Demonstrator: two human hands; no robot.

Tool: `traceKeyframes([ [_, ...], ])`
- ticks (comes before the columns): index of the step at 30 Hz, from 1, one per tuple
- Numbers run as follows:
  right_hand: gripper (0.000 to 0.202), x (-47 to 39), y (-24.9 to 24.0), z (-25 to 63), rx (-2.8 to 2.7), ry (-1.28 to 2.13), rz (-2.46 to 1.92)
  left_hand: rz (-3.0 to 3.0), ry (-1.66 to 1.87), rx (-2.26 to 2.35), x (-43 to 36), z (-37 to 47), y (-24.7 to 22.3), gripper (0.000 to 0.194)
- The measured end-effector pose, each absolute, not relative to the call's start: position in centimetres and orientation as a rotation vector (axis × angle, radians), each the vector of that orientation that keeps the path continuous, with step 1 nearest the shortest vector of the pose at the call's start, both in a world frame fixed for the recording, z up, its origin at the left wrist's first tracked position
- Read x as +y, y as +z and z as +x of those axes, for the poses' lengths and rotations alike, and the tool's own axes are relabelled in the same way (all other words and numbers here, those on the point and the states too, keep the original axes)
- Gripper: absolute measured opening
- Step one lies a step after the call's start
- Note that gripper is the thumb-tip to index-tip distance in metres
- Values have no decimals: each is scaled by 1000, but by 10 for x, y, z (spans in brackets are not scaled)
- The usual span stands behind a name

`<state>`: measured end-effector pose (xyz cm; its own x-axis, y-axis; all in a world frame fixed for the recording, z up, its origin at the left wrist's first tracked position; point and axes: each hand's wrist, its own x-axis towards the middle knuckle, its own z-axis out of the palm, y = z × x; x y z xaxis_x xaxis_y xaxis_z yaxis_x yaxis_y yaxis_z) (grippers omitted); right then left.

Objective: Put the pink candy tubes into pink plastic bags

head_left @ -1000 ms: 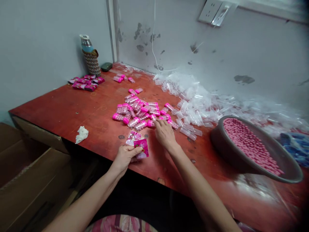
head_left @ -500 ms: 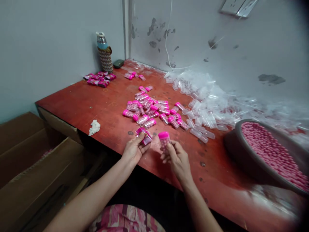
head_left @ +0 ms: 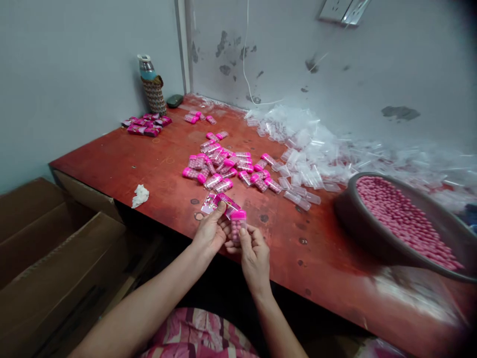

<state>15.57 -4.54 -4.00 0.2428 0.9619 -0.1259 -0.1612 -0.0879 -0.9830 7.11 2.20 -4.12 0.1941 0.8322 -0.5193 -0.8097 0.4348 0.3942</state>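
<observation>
My left hand (head_left: 213, 229) is closed on a shiny magenta printed wrapper (head_left: 226, 204), which spreads out above its thumb. In my right hand (head_left: 255, 251) is a small clear container (head_left: 238, 226) with a bright pink cap, filled with pink candy balls. The thumb and fingers pinch its lower part, cap end up. The container meets the wrapper's near edge; whether it is inside cannot be made out. Beyond both hands lies a heap of similar filled, pink-capped containers (head_left: 219, 161).
Clear tubes without caps (head_left: 309, 149) pile along the wall. A brown tub (head_left: 354, 219) holds pink balls (head_left: 406, 223) at right. Wrapped magenta packs (head_left: 143, 124) lie by a bottle in a knitted cover (head_left: 154, 94). Crumpled white tissue (head_left: 140, 196) and cardboard boxes (head_left: 74, 258) are at left.
My right hand has brought the pink-capped container left to the wrapper in my left hand. The wrapper now shows more spread out. The whole view has shifted slightly.
</observation>
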Motion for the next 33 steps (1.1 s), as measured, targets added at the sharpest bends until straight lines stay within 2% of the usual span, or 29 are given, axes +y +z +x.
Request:
traceKeyframes([
  [5,22,-44,-42,157,-844,1237,-1207,223,1089,775,21,71,-40,24],
  [12,21,-43,-46,159,-899,1117,-1262,479,1047,711,20,69,-34,26],
  [17,23,-42,-50,159,-896,1079,-1266,524,955,727,20,71,-34,24],
  [24,21,-39,-49,167,-842,1323,-1081,757,935,779,30,64,-32,23],
  [29,24,-38,-52,166,-835,1163,-1154,848,903,791,30,63,-33,20],
  [33,23,-38,-53,163,-831,1188,-1136,753,894,763,25,66,-34,22],
])
